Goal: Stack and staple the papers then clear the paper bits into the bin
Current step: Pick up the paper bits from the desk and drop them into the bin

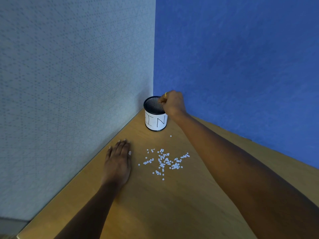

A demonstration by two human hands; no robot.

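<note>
A black mesh bin (154, 116) with a white paper label stands in the far corner of the wooden desk (164, 204). My right hand (172, 102) hovers over the bin's right rim, fingers pinched together and pointing down into the opening; whether they hold paper bits is hidden. Several small white paper bits (164, 161) lie scattered on the desk in front of the bin, and one stray bit (170, 136) sits closer to it. My left hand (118, 161) rests flat on the desk, palm down, just left of the scattered bits. No papers or stapler are in view.
A grey fabric partition (69, 83) walls the desk's left side and a blue partition (241, 66) the right; they meet behind the bin. The desk's near left corner (19, 236) shows at the bottom.
</note>
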